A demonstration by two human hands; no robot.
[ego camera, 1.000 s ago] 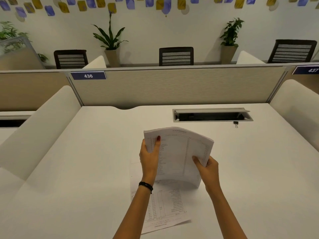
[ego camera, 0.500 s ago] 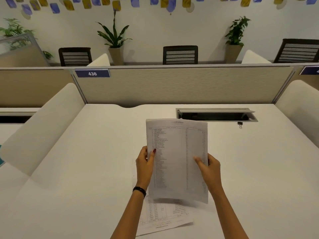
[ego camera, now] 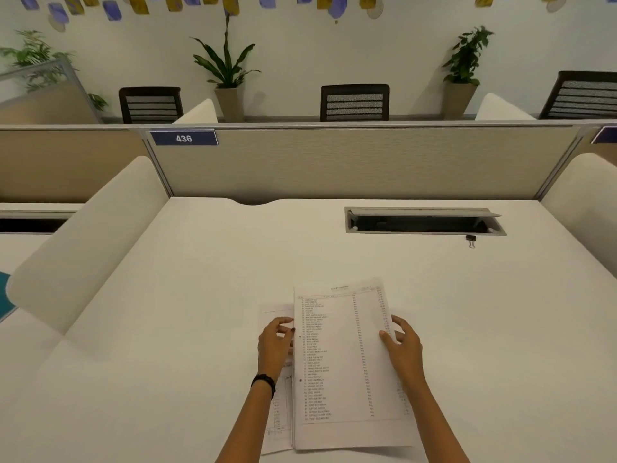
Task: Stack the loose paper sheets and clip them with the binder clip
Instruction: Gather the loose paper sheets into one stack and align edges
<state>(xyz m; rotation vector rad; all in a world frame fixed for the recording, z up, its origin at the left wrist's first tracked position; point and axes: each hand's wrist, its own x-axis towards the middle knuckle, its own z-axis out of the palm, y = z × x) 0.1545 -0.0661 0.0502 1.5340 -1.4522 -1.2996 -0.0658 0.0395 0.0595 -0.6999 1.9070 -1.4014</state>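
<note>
On the desk [ego camera: 167, 329], both hands apparently steady the paper sheets [ego camera: 344, 362].

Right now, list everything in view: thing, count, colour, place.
Printed paper sheets: small stack, white, near desk edge, between the hands.
Lower sheet: one, white, under the stack, sticking out left.
Binder clip: one, black, far right on the desk, just in front of the cable tray.
Cable tray: one, grey, lid open, set into the desk.
Desk: one, white.
Partition: one, beige, behind the desk.
Number plate 436: one, blue, partition's top left.
Chairs: three, dark, beyond the partition.
Potted plants: three, green, along the wall.
Wristband: one, black, left wrist.
Left hand: on the stack's left edge.
Right hand: on its right edge.
</note>
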